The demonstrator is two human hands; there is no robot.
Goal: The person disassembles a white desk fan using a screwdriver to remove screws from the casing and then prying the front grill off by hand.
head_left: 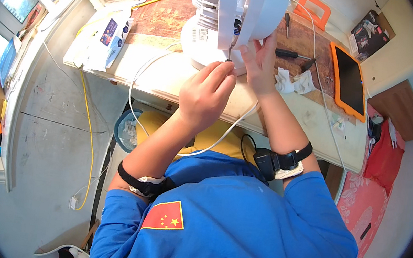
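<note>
A white fan [227, 13] stands on the bench [295, 117], its round base resting over the brown patterned covering and its slatted head facing left. The left hand [204, 93] is closed, fingertips pinching the dark end of a slim driver [229, 55] whose shaft points up at an opening in the fan's white upright. The right hand [260, 66] lies against the fan's right side, thumb toward the upright and fingers reaching up behind; how firmly it grips, I cannot tell. Just right of that hand lie a black-handled screwdriver [293, 54] and crumpled white tissue [294, 82], with a smaller dark tool [287, 24] farther back. Beyond them sits an orange-framed tablet [349, 80], near the bench's right end. Left of the fan is a white packet [111, 40], and a white cable [132, 86] loops down off the front edge.
</note>
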